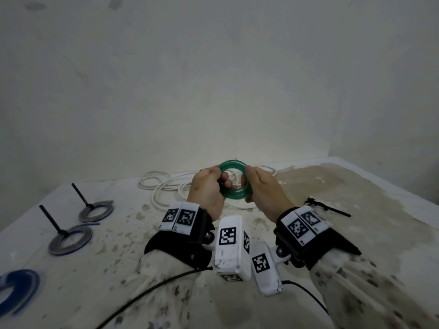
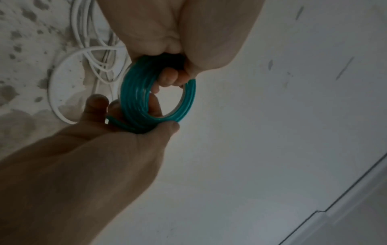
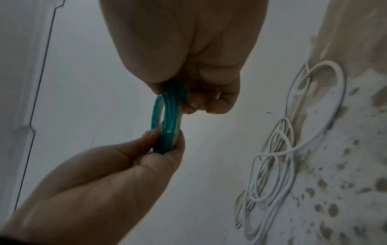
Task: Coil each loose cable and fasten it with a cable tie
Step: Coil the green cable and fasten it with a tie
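Note:
A small green cable coil (image 1: 234,180) is held up above the table between both hands. My left hand (image 1: 219,180) grips its left side with fingers curled through the ring. My right hand (image 1: 247,184) pinches its right side. In the left wrist view the green coil (image 2: 134,99) shows several tight turns, with my left hand (image 2: 173,66) at its top and the right hand (image 2: 146,119) at its bottom. The right wrist view has the coil (image 3: 167,116) edge-on between my right hand (image 3: 184,94) and left hand (image 3: 165,142). A loose black cable tie (image 1: 332,208) lies right of my right wrist.
A loose white cable (image 1: 166,184) sprawls on the stained table (image 1: 118,245) behind my hands, near the wall. At the left lie two tied coils (image 1: 96,211) (image 1: 70,239) with black tie tails sticking up, and a blue coil (image 1: 16,288) at the bottom left edge.

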